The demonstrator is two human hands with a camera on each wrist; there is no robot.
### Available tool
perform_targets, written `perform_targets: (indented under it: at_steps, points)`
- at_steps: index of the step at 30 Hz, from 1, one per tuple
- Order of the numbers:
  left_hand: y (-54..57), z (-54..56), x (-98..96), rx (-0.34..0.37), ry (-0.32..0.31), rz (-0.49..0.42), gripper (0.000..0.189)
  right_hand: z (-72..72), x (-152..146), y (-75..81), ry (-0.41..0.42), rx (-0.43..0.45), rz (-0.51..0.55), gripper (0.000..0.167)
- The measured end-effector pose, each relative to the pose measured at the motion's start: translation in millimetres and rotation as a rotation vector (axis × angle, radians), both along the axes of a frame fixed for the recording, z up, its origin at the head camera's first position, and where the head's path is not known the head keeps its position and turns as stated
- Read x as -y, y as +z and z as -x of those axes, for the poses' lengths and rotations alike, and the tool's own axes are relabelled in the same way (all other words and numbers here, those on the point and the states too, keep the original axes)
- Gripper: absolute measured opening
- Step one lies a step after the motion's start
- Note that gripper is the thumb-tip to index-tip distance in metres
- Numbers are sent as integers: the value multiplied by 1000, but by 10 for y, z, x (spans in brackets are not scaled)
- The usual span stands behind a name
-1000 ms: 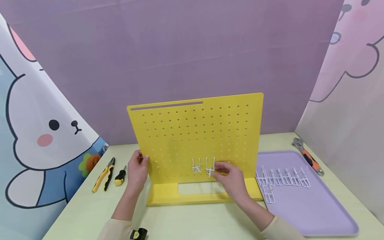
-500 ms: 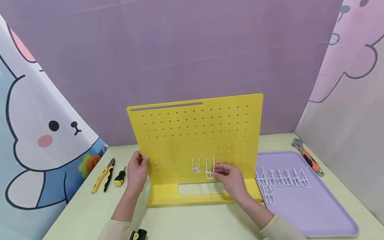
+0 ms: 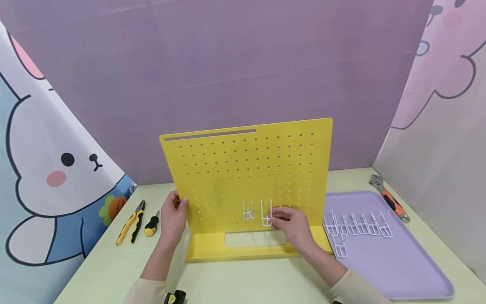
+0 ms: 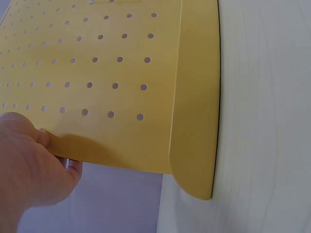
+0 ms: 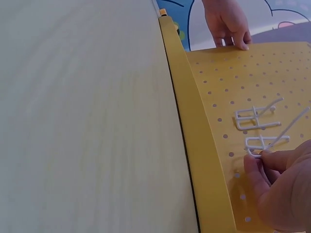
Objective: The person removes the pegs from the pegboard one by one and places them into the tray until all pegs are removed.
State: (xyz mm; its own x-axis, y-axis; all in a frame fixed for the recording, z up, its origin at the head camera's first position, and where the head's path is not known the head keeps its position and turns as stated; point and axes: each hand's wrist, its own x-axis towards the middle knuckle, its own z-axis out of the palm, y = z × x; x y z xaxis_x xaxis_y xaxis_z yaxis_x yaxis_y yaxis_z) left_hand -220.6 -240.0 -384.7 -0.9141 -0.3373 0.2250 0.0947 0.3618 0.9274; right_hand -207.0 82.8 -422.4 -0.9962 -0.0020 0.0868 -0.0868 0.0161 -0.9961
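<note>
While the yellow pegboard (image 3: 247,177) is being gripped at its edge by the left hand (image 3: 172,219), a white wire hook (image 3: 266,215) is being pinched against its lower rows by the right hand (image 3: 294,230); seating appears incomplete, so pegs must be aligned with holes.

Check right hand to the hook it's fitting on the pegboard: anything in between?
Nothing visible. The right hand already pinches the white wire hook against the yellow pegboard; a second hook sits apart to its left, clear of it.

head high; wrists near pegboard (image 3: 247,177)
</note>
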Motion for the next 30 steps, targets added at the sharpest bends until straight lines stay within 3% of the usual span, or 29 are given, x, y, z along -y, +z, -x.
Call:
perform_targets:
  at_steps: [14,30]
  points:
    - [17,-12,22,18,-2,-6,25,1,2,48,-14,-4,14,21]
    - [2,6,-5,15,5,-15,24,-130,-100,131,56,-8,55,25]
